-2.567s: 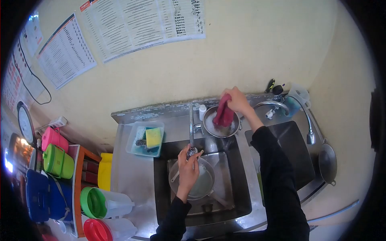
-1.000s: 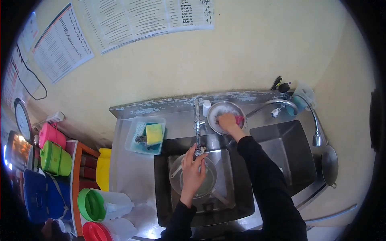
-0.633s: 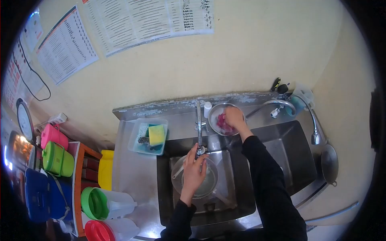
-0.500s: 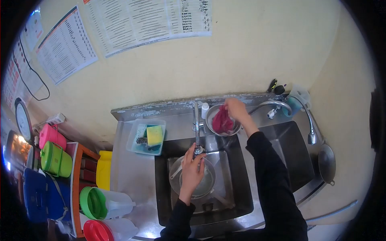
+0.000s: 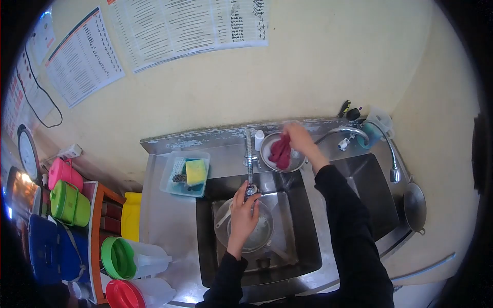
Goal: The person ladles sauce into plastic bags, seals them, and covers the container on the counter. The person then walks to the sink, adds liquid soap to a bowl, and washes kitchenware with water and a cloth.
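Observation:
My right hand (image 5: 299, 138) pinches a dark red cloth (image 5: 280, 152), which hangs bunched into a round metal bowl (image 5: 267, 160) on the sink's back ledge. Whitish suds or liquid show in the bowl around the cloth. Over the left basin, my left hand (image 5: 245, 219) has its fingers spread at the nozzle of the flexible faucet (image 5: 250, 169), touching or nearly touching it. Below that hand lies a round pan or strainer (image 5: 261, 233) with a pale handle; the hand covers part of it.
A clear tub (image 5: 172, 186) with a yellow sponge (image 5: 195, 172) stands on the left ledge. A white bottle (image 5: 259, 140) is beside the bowl. Right of the left basin are a second basin (image 5: 377, 197), another faucet (image 5: 394, 172) and a wok-like pan (image 5: 414, 208). Lidded jugs (image 5: 146, 261) stand at left.
The red cloth is gathered and raised slightly by my right hand, with more of the bowl's whitish contents showing. My left hand stays by the faucet nozzle.

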A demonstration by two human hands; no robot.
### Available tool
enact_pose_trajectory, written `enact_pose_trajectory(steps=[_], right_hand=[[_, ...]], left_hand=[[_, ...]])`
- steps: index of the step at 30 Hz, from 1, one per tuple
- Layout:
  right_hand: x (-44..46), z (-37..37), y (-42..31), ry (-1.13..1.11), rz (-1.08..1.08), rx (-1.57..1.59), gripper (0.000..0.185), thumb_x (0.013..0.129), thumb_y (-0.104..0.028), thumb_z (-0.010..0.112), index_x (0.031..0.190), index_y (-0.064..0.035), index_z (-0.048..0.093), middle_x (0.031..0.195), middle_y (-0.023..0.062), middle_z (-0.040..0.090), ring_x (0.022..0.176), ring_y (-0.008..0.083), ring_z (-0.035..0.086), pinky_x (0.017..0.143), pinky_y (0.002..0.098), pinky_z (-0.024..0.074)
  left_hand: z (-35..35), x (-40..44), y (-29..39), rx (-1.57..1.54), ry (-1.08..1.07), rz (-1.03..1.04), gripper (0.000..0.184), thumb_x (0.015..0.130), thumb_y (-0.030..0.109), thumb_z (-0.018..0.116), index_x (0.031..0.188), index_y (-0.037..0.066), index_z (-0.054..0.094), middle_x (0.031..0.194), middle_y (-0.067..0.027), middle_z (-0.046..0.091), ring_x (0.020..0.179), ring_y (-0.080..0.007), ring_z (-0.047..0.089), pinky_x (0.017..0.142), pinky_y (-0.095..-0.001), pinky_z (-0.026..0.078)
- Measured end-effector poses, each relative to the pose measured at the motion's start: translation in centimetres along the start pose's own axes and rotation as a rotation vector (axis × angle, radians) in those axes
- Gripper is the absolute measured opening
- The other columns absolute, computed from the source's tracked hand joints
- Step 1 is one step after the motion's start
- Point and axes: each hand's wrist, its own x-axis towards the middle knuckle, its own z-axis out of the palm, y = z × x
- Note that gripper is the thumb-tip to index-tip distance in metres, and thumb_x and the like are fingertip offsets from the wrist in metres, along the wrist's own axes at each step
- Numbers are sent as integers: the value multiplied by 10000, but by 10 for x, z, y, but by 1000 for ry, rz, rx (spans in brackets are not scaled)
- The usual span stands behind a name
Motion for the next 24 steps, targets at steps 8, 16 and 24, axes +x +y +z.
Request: enact_pose_trajectory(steps=[8, 16, 24], right_hand=[[-6, 101, 19, -435, 245, -189, 396, 750, -151, 641, 1134, -65, 594, 1269, 219, 480, 1177, 397, 470, 980, 483, 402], [-8, 164, 40, -308, 241, -129, 370, 828, -204, 546, 1193, -184, 602, 1353, 215, 447, 1234, 359, 458, 988, 555, 378], [9, 78, 45, -144, 110, -6, 292, 695, -46, 594, 974, -62, 679, 963, 198, 652, 939, 379, 614, 846, 462, 485]], left_hand=[[-2, 1, 2, 33, -32, -5, 240, 825, 76, 595, 1054, 117, 654, 1388, -135, 412, 1229, -352, 431, 983, -457, 363], [-1, 3, 2, 51, -43, -14, 253, 806, 45, 619, 1046, 111, 662, 1375, -155, 420, 1222, -356, 441, 990, -432, 371], [-1, 3, 1, 25, -53, -20, 219, 822, 78, 595, 1029, 99, 665, 1391, -144, 408, 1242, -351, 422, 1007, -443, 356]])
